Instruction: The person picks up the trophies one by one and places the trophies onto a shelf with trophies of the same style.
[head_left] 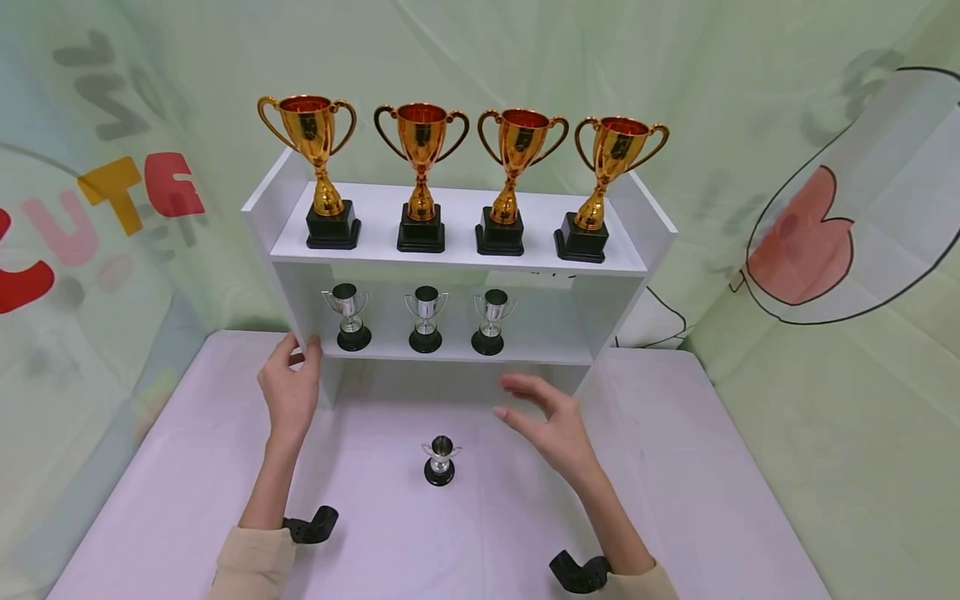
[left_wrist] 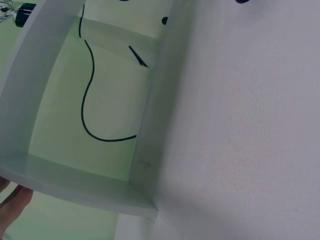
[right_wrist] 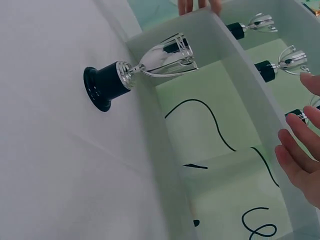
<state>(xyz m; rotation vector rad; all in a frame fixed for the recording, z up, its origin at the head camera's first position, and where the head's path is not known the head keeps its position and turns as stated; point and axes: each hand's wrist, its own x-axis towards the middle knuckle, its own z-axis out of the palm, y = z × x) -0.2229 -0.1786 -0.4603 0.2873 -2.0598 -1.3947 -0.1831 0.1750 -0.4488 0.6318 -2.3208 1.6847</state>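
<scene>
My left hand [head_left: 292, 392] holds the left side panel of a white shelf unit [head_left: 457, 360], with its fingertips at the panel's front edge beside the middle tier. My right hand [head_left: 551, 421] is raised with nothing in it, thumb and fingers apart, just in front of the middle tier's right part. On that tier stand three small silver trophies [head_left: 425, 319] with black bases. Between the forearms, a fourth silver trophy [head_left: 440, 461] stands upright on the table; it looms close in the right wrist view [right_wrist: 117, 80].
Several larger gold trophies [head_left: 422, 171] on black bases line the top tier. A white cloth covers the table [head_left: 660, 467]. Pale green curtains [head_left: 480, 50] hang behind and beside it, and a dark cable [head_left: 671, 321] runs behind the shelf on the right.
</scene>
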